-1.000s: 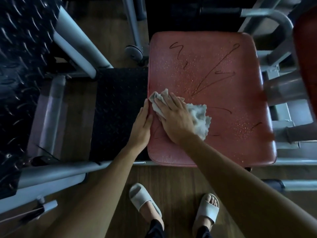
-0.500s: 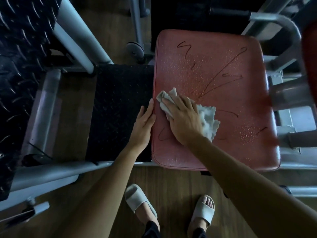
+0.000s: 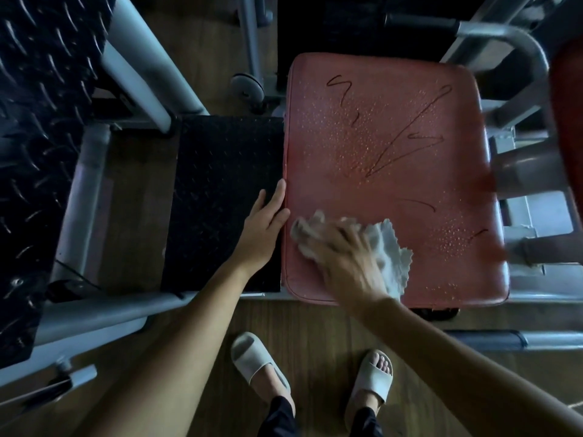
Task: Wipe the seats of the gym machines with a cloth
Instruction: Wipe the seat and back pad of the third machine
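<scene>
A red padded gym seat fills the upper middle, wet with droplets and marked with dark scribbled lines. My right hand, blurred with motion, presses a white cloth flat onto the seat's near left part. The cloth pokes out past the fingers on both sides. My left hand rests with straight fingers against the seat's left edge, over a black plate.
A black textured footplate lies left of the seat, with grey machine tubes and a diamond-pattern plate beyond. More grey frame tubes stand right of the seat. My feet in pale slippers stand on the wooden floor.
My right hand has slid the cloth toward me along the seat's left part, and the scribble near the front left is gone. The left hand stays on the seat's edge.
</scene>
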### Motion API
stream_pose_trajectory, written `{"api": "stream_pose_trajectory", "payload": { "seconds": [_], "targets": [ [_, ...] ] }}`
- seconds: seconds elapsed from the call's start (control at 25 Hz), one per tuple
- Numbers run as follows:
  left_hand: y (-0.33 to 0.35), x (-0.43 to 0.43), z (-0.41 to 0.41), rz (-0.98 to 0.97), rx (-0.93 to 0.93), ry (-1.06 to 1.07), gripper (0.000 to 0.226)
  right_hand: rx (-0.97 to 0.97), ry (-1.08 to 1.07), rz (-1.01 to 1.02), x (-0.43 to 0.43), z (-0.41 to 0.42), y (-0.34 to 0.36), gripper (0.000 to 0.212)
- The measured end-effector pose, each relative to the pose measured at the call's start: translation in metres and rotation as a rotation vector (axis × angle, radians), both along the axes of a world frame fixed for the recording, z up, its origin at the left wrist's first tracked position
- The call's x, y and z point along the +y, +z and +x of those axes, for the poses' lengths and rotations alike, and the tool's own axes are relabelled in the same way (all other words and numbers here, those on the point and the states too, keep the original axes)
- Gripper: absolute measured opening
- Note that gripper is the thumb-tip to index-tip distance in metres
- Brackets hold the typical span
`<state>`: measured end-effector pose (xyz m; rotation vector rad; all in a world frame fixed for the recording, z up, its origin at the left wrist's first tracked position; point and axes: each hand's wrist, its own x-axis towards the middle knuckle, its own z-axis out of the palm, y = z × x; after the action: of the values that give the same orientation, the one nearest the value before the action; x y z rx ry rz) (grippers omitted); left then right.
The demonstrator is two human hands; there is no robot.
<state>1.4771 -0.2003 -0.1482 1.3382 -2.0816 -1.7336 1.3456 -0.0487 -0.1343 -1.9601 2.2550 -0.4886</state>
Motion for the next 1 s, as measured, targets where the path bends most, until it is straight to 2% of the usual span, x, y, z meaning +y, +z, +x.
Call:
{"api": "stream_pose_trajectory", "payload": {
  "seconds": [0.08,0.16,0.32,0.4,0.52,0.64,0.72,0.8,0.88,1.0],
  "targets": [
    [0.0,0.002,-0.002,-0.022,-0.014,-0.008,0.051,0.057,0.199,0.01,0.032,0.008,0.0,0.067],
    [0.003,0.005,-0.003,-0.019,-0.02,0.012,0.051,0.084,0.239,0.016,0.029,-0.003,0.002,0.067],
    [0.01,0.004,-0.006,-0.01,-0.023,0.017,0.05,0.032,-0.1,0.077,-0.023,0.01,0.005,0.05],
    [0.014,0.005,-0.006,-0.018,-0.014,0.019,0.049,0.027,-0.087,0.066,-0.016,0.021,0.005,0.052],
    [0.017,0.006,-0.008,-0.019,-0.014,0.045,0.048,0.086,0.092,0.031,0.006,0.005,0.004,0.058],
    [0.014,0.005,-0.009,0.025,-0.011,0.066,0.051,0.057,-0.105,0.073,-0.006,-0.011,0.007,0.047],
    [0.011,0.007,-0.012,-0.072,-0.096,0.017,0.056,0.016,-0.169,0.059,0.002,-0.009,0.007,0.053],
    [0.011,0.018,-0.019,-0.305,-0.232,-0.036,0.062,-0.02,-0.091,0.094,0.024,-0.014,0.01,0.06],
    [0.011,0.037,-0.028,-0.472,-0.292,-0.03,0.068,-0.003,-0.035,0.159,0.048,-0.035,0.015,0.063],
    [0.006,0.071,-0.044,-0.599,-0.294,-0.029,0.069,0.03,-0.181,0.208,0.065,-0.084,0.02,0.065]
  ]
}}
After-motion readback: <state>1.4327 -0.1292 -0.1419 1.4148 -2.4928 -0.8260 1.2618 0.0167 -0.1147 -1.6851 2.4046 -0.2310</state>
